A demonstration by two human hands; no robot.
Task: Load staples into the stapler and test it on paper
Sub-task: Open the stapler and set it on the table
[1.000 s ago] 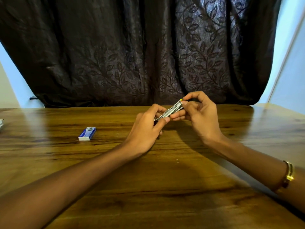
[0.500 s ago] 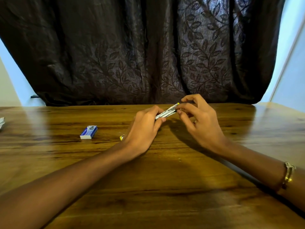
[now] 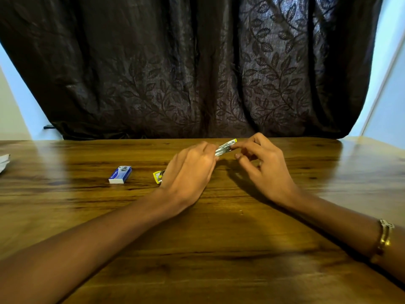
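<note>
I am gripping the stapler [image 3: 225, 147] in my left hand [image 3: 188, 172], and my right hand's [image 3: 266, 165] curled fingers [image 3: 245, 144] are pinching its yellow-tipped end over the table [image 3: 219, 249].

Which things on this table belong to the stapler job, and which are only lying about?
Job:
stapler, gripped by the left hand, touched by the right hand
staple box
paper, at the table's left edge

Lying about:
curtain
bracelet, on the right wrist
</note>
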